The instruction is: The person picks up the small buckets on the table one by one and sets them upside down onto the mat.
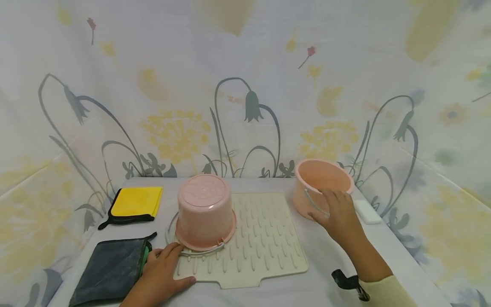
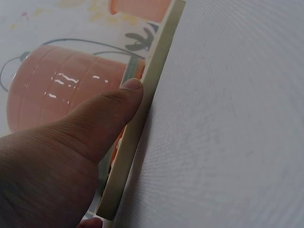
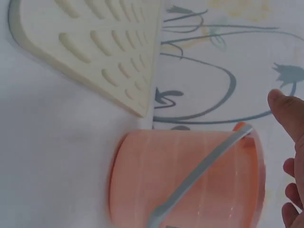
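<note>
An upside-down pink bucket (image 1: 205,213) stands on the left part of a cream draining mat (image 1: 264,238), its grey handle lying low around the rim. My left hand (image 1: 163,273) rests at the mat's near left corner, fingertips close to that rim. In the left wrist view the thumb (image 2: 114,109) lies against the mat's edge (image 2: 137,128). A second bucket (image 1: 307,200), peach pink and upright, stands right of the mat with its grey handle (image 3: 199,173) hanging down its side. My right hand (image 1: 341,219) hovers beside its rim, thumb and fingers apart with nothing between them.
On the left of the white table lie a yellow cloth with black trim (image 1: 138,201) and a dark grey pouch-like item (image 1: 111,268). A white block (image 1: 367,212) lies right of the upright bucket. A flower-patterned curtain (image 1: 245,55) surrounds the table's back and sides.
</note>
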`<state>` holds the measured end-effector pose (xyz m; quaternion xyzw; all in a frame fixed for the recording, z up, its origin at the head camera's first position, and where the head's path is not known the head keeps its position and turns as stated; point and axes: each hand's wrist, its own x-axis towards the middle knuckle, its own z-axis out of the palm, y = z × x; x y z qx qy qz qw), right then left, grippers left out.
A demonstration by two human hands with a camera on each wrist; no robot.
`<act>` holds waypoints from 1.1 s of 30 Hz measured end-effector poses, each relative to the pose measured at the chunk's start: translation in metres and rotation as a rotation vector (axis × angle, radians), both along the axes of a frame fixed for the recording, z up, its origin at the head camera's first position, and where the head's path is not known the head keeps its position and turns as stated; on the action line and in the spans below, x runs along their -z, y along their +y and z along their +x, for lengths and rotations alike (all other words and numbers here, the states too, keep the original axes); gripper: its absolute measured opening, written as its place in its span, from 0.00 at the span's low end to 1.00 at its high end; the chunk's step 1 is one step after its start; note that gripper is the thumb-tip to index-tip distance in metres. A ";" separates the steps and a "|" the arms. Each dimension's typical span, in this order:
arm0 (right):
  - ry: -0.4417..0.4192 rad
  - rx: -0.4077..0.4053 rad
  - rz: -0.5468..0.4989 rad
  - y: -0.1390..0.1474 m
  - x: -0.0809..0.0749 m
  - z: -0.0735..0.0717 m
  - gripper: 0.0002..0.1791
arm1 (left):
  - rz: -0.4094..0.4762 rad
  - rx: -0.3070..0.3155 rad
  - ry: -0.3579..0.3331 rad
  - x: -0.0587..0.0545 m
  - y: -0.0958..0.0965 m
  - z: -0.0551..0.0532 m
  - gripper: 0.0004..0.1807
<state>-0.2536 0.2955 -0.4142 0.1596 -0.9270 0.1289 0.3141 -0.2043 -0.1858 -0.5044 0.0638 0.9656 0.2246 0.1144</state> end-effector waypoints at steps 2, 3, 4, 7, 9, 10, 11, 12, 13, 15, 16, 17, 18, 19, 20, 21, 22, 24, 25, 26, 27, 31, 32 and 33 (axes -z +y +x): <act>0.035 0.007 0.038 0.004 0.000 -0.008 0.44 | -0.003 0.005 0.001 -0.001 0.000 0.000 0.62; 0.041 0.014 0.056 0.005 0.000 -0.013 0.46 | -0.006 0.008 0.001 -0.001 0.000 0.000 0.62; 0.041 0.022 0.075 0.006 0.001 -0.018 0.47 | -0.007 0.008 0.001 -0.001 0.000 0.000 0.61; -0.005 0.063 0.107 0.007 0.001 -0.029 0.51 | -0.009 0.006 -0.007 -0.001 -0.001 -0.001 0.61; -0.050 0.093 0.118 0.006 0.001 -0.035 0.52 | -0.005 0.001 -0.018 0.000 -0.001 -0.001 0.62; -0.073 0.106 0.121 0.006 0.002 -0.037 0.52 | -0.003 -0.003 -0.024 0.000 -0.001 -0.001 0.62; -0.093 0.117 0.120 0.005 0.002 -0.039 0.52 | -0.001 -0.004 -0.027 0.000 -0.001 0.000 0.62; -0.111 0.128 0.123 0.005 0.003 -0.040 0.52 | 0.001 -0.001 -0.026 0.000 -0.001 0.000 0.62; -0.127 0.137 0.126 0.005 0.003 -0.042 0.51 | 0.005 0.001 -0.026 0.000 -0.001 0.000 0.62; -0.149 0.147 0.133 0.005 0.005 -0.045 0.49 | 0.016 0.005 -0.017 0.001 -0.001 0.000 0.61; -0.157 0.150 0.144 0.005 0.007 -0.046 0.47 | 0.021 0.005 -0.013 0.001 -0.002 0.000 0.61; -0.160 0.150 0.156 0.005 0.008 -0.048 0.45 | 0.024 0.008 -0.008 0.001 -0.002 0.000 0.61; -0.160 0.152 0.171 0.005 0.009 -0.049 0.43 | 0.028 0.011 -0.002 0.001 -0.002 0.000 0.61; -0.160 0.154 0.184 0.006 0.011 -0.050 0.41 | 0.031 0.011 0.000 0.001 -0.001 0.000 0.61; -0.161 0.157 0.198 0.006 0.012 -0.051 0.39 | 0.032 0.011 0.002 0.002 -0.001 0.000 0.61; -0.165 0.160 0.203 0.006 0.013 -0.052 0.37 | 0.030 0.012 0.000 0.002 -0.001 0.000 0.61; -0.168 0.162 0.209 0.006 0.013 -0.053 0.35 | 0.028 0.011 -0.005 0.002 -0.001 0.000 0.61; -0.173 0.165 0.212 0.006 0.013 -0.054 0.33 | 0.022 0.017 -0.005 0.002 -0.002 0.001 0.61; -0.178 0.167 0.213 0.006 0.013 -0.054 0.32 | 0.016 0.016 -0.008 0.002 -0.002 0.001 0.61; -0.186 0.169 0.207 0.005 0.012 -0.054 0.31 | 0.010 0.019 -0.008 0.001 -0.002 0.001 0.61; -0.194 0.170 0.202 0.005 0.011 -0.054 0.30 | 0.005 0.021 -0.007 0.001 -0.002 0.002 0.60; -0.213 0.199 0.190 0.003 0.008 -0.055 0.28 | -0.004 0.022 0.003 0.002 -0.002 0.001 0.60; -0.215 0.209 0.185 0.003 0.008 -0.055 0.27 | -0.003 0.020 0.002 0.002 -0.002 0.000 0.60; -0.214 0.217 0.183 0.003 0.008 -0.055 0.27 | -0.001 0.015 -0.004 0.003 -0.001 0.000 0.60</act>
